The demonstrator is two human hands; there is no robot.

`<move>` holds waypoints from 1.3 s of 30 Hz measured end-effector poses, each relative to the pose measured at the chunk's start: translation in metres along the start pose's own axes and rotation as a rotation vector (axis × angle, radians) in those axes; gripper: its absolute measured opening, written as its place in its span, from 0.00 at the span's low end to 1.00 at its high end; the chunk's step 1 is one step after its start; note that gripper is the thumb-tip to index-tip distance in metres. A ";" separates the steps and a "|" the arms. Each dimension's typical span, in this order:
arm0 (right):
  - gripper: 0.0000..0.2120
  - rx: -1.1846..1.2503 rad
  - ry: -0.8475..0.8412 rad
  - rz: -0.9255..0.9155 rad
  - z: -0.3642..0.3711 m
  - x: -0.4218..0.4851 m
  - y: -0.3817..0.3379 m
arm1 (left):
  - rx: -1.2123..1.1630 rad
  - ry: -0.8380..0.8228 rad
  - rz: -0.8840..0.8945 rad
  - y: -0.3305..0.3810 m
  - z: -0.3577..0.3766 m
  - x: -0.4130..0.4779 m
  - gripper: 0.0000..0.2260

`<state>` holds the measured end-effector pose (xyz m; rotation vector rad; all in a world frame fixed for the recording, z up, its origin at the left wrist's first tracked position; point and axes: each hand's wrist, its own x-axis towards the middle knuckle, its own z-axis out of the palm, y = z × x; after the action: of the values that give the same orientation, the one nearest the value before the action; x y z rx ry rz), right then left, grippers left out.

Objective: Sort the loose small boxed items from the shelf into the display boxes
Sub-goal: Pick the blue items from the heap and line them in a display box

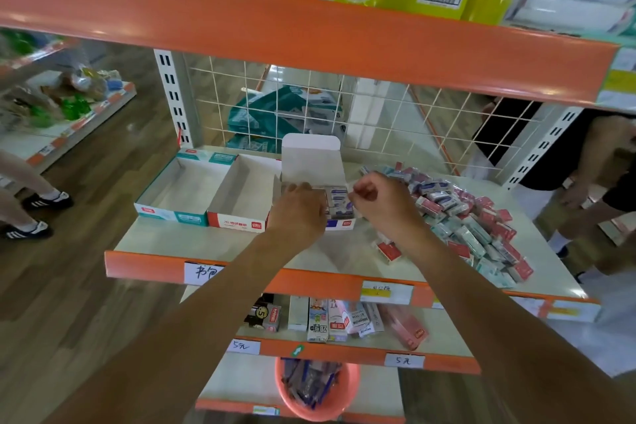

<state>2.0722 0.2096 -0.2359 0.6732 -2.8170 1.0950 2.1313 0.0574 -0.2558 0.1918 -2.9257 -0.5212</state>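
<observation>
Over the purple-fronted display box [339, 224], the right hand [377, 205] has its fingers curled in. Thumb and forefinger meet at the box's right edge on a pale sliver, likely a small box [351, 198], though too little shows to be sure. The left hand [299, 212] reaches in from the front, its back to the camera. Its fingertips dip among the purple-and-white packs standing inside, and it cannot be told whether they grip or only steady the row.

The step in hand looks like seating one more item in that row. The next move calls for slipping it upright into the gap, then reaching right to the pile of loose boxes [464, 217] on the shelf [206, 241], where red, teal and purple lie mixed and must be picked by colour. To the left, the teal display box [172, 213] and the red display box [237, 222] show bare white insides.

The red box's front carries white characters and a logo too small to read. A handwritten tag [203, 273] on the shelf edge reads 书包, and a lower tag [242, 345] reads 5元.
</observation>
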 end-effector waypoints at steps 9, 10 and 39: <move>0.04 -0.238 -0.092 0.100 0.014 0.007 0.001 | 0.056 -0.052 -0.002 -0.008 0.003 0.001 0.18; 0.05 -0.252 -0.102 0.109 0.014 0.007 0.001 | 0.048 -0.053 -0.001 -0.008 0.003 0.000 0.19; 0.17 -0.612 -0.355 -0.114 0.010 0.042 0.003 | -0.040 -0.144 0.065 -0.017 0.003 0.020 0.14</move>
<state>2.0340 0.1890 -0.2370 1.0031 -3.0858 0.0637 2.1130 0.0395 -0.2621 0.0558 -3.0446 -0.6074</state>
